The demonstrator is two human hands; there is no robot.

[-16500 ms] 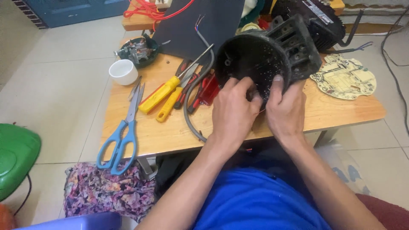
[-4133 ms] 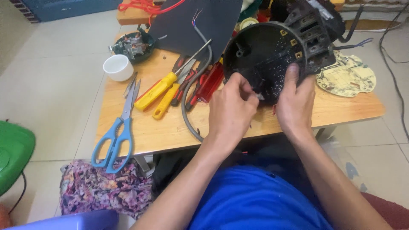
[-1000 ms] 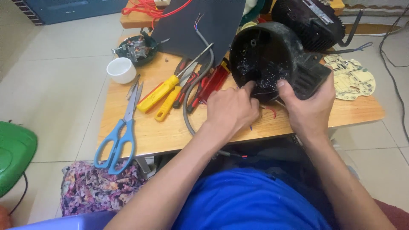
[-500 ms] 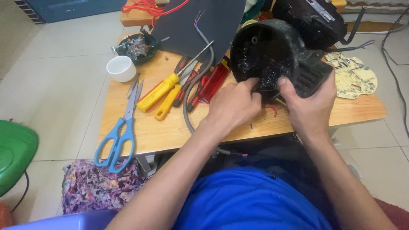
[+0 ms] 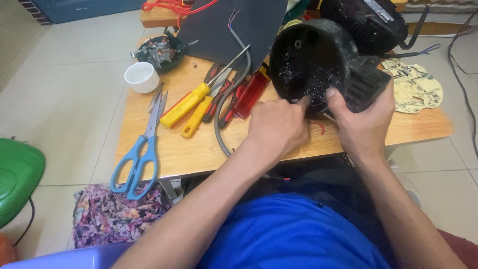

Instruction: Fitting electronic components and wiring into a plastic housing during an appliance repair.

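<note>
A round black plastic housing (image 5: 318, 62) with a hollow, dusty inside is tilted over the far right part of the small wooden table (image 5: 199, 149). My right hand (image 5: 366, 117) grips its lower right side, thumb on the rim. My left hand (image 5: 279, 127) is curled at the lower rim with the fingertips reaching inside; what they pinch is hidden. A thin red wire piece (image 5: 321, 128) lies on the table between my hands.
Blue-handled scissors (image 5: 142, 149), two yellow-handled screwdrivers (image 5: 191, 107), red tools (image 5: 249, 94), a grey cable (image 5: 224, 119), a white cup (image 5: 142, 77), a small motor part (image 5: 159, 50), a pale circuit board (image 5: 416, 89), a dark sheet (image 5: 229, 25). Green stool (image 5: 15, 179) at left.
The housing has been turned from its perforated face to its hollow inside facing me. In the last second my left hand's fingertips moved up into the lower rim.
</note>
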